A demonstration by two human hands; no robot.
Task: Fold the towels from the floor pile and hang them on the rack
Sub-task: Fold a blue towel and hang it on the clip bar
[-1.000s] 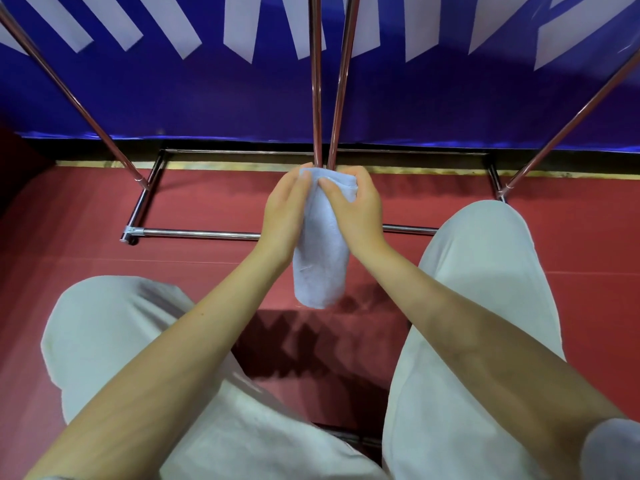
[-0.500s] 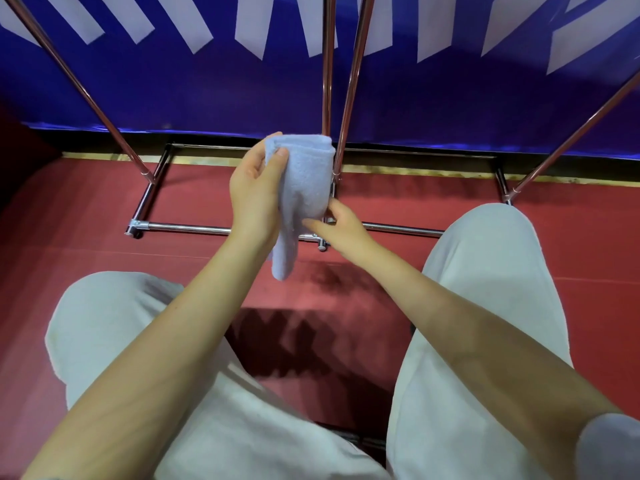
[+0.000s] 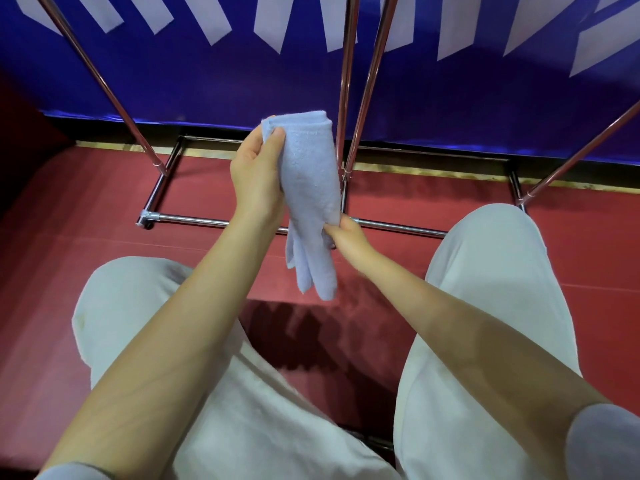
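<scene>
The person is holding a pale blue towel (image 3: pixel 310 188) up in front of the rack (image 3: pixel 363 98), over the red floor (image 3: pixel 571 244) and well above it, with nothing carrying the cloth but the two hands. The left hand (image 3: pixel 258 178) is gripping the folded upper end, its thumb pressing on the near face close to the top fold and its fingers wrapping behind, out of sight. The right hand (image 3: pixel 346 233) is pinching the towel's right edge lower down, thumb and fingertips closing on the cloth just above where the loose ends are splitting apart.

The towel's long axis is running nearly upright, fold at the top and free layers dangling below the right hand's pinch toward the person's knees. The fold is sitting just to the left of the two central rack poles (image 3: pixel 344 81), which are rising past it and out of the top of the frame; the bottom rail (image 3: pixel 398 226) is crossing behind the lower hand.

By my judgement the folding is about done and the hanging is coming next. That move is turning on one thing: the hanging bar is lying up and beyond the fold, out of view, so the towel is needing to travel upward and forward along its own length. The left hand, being higher and nearer the poles, is looking best placed to lead, with the right steadying the tail. No floor pile is showing here
</scene>
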